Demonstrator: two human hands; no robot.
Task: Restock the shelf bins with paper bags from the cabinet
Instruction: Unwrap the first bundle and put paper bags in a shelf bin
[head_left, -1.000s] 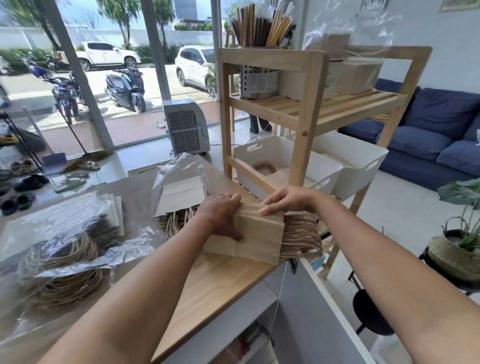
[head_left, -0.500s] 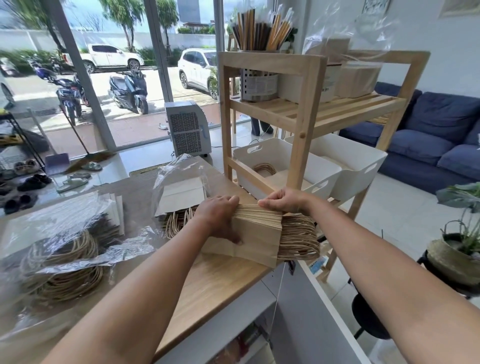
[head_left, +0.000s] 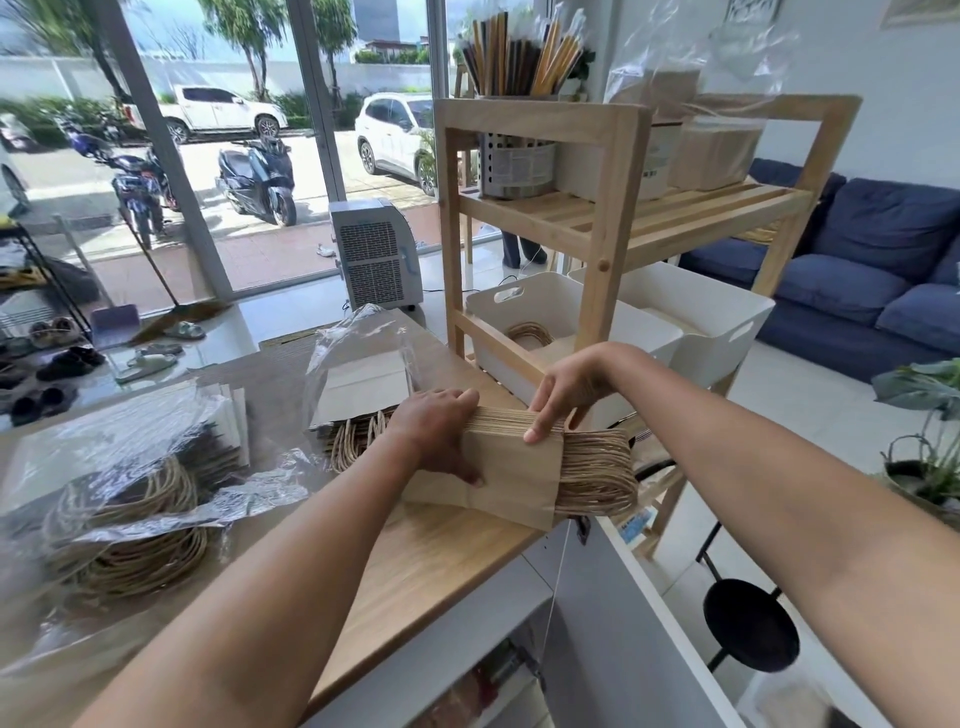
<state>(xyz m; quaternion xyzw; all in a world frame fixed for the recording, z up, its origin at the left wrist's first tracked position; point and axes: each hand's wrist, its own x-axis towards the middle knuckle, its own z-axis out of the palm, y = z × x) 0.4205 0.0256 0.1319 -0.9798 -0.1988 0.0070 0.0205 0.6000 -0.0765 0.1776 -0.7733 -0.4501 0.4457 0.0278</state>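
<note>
Head view: a stack of paper bags (head_left: 511, 480) lies on the wooden counter (head_left: 426, 566) at its right corner, twine handles hanging past the edge. Left hand (head_left: 441, 431) grips its left end; right hand (head_left: 566, 389) pinches the top edge. White bins (head_left: 571, 322) sit just behind on the wooden shelf (head_left: 602, 218).

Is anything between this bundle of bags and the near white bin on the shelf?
Yes. The shelf's low wooden rail runs across the near side of the bin, and the front post rises over it. The bundle, held by the left hand and right hand, would likely need lifting over the rail.
</note>
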